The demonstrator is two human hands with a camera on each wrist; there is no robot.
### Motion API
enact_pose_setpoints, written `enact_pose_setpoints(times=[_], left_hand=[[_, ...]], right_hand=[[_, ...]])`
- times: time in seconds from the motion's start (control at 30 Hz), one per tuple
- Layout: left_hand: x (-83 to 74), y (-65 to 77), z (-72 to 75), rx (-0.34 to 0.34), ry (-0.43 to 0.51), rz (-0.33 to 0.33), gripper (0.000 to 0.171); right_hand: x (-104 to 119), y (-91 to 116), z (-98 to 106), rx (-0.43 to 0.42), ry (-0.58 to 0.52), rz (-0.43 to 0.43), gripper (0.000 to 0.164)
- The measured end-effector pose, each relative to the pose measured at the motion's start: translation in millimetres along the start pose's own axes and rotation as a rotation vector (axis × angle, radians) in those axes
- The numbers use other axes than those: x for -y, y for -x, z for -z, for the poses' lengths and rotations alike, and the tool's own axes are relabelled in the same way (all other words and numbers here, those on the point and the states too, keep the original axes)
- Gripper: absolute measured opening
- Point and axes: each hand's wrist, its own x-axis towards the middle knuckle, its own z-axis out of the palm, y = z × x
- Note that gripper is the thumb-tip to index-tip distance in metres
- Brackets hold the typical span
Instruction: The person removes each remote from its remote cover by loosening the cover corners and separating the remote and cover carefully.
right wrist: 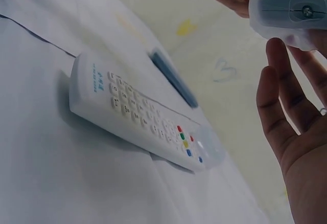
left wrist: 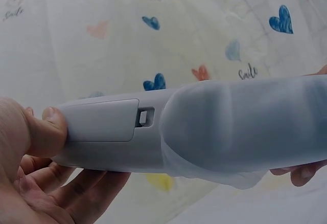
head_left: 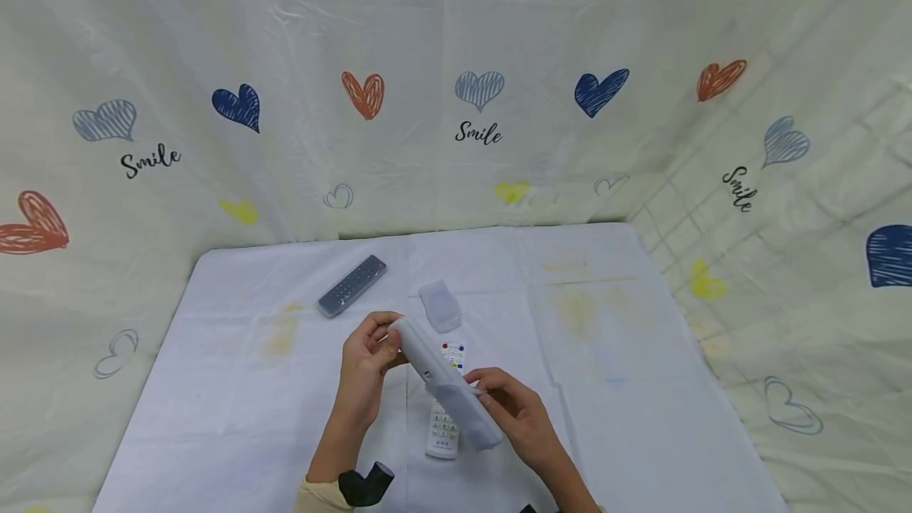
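Here, one end of a white remote [head_left: 420,351] is held firmly by the left hand [head_left: 365,362], with the thumb laid on the back and the fingers curled under. The edge of a thin, see-through cover [head_left: 466,418] is pinched between the thumb and finger of the right hand [head_left: 520,410]. The other half of the remote is wrapped in this cover, and the first half is left bare. The battery lid [left wrist: 102,120] is turned up and is seen shut, with a little catch [left wrist: 143,117] beside it. The remote is held up in the air, tilted, above the table.

Below it, a second remote [head_left: 443,443] is laid on the white cloth [head_left: 249,402] with its buttons up; its middle is partly hidden. Just past its far end, a small clear sleeve [head_left: 440,307] is laid flat. Farther back, to the left, a dark grey remote [head_left: 352,286] is set at a slant. Behind the table, a pale sheet [head_left: 420,6] is dotted with hearts and the word "Smile".
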Motion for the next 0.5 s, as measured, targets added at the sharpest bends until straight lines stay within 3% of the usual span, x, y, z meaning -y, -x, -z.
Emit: enact_pose_setpoints(times=[0.23, 0.4, 0.5], left_hand=[[8.0, -0.3, -14.3, 0.005, -0.016, -0.034, 0.030], [18.5, 0.3, -38.6, 0.087, -0.031, -0.090, 0.036], [24.1, 1.9, -52.5, 0.096, -0.053, -0.096, 0.037]], right_hand=[[-12, 10, 14, -0.046, 0.027, -0.031, 0.021], [-26, 22, 35, -0.180, 0.124, -0.038, 0.025], [-29, 26, 43, -0.256, 0.216, -0.071, 0.028]])
